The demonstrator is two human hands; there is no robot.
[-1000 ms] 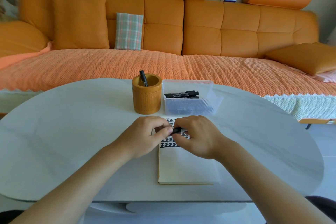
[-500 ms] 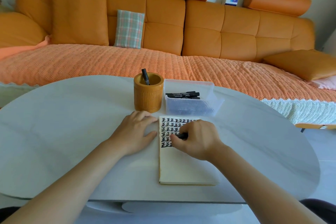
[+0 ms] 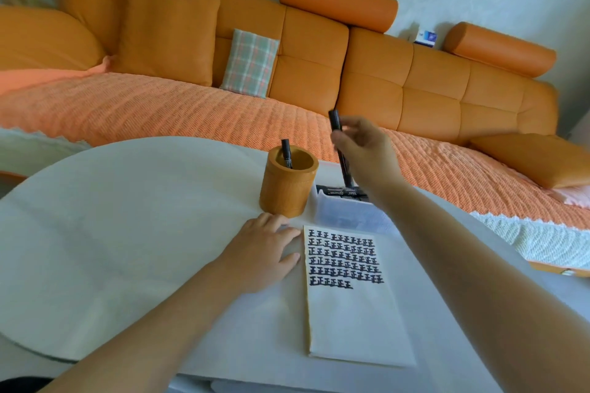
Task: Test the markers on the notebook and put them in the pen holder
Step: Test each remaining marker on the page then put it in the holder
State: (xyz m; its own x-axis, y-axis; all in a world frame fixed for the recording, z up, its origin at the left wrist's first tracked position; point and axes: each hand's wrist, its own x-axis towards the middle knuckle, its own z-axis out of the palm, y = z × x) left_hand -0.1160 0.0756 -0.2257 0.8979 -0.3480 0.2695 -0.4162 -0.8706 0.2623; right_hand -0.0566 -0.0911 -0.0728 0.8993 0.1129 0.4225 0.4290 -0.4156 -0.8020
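Since half a second ago my right hand point(image 3: 360, 150) has come up off the notebook point(image 3: 351, 313) and swung toward the back of the table point(image 3: 127, 217), carrying the marker point(image 3: 338, 140) it was writing with; the head camera has also tilted, so the sofa point(image 3: 415, 80) now slants across the top.

There is only the head view. In it, the marker stands nearly upright in my right fingers point(image 3: 343, 137), which are pinched around its middle, its top end clear above the hand and its lower end hanging over the clear plastic box point(image 3: 344, 214) that holds the remaining markers point(image 3: 343, 192). The hand is blurred, so I can't tell whether the cap is on. My right forearm reaches forward across the notebook's right edge.

I judge the testing stroke finished and the drop-off step under way. The wooden pen holder point(image 3: 287, 185) sits just left of the box, already holding one marker point(image 3: 286, 153). Next I need to shift left, bring the lower end over the holder's mouth, and let go.

My left hand point(image 3: 265, 252) lies flat on the table, fingers loosely spread and holding nothing, its fingertips touching the notebook's left edge, just in front of the holder.
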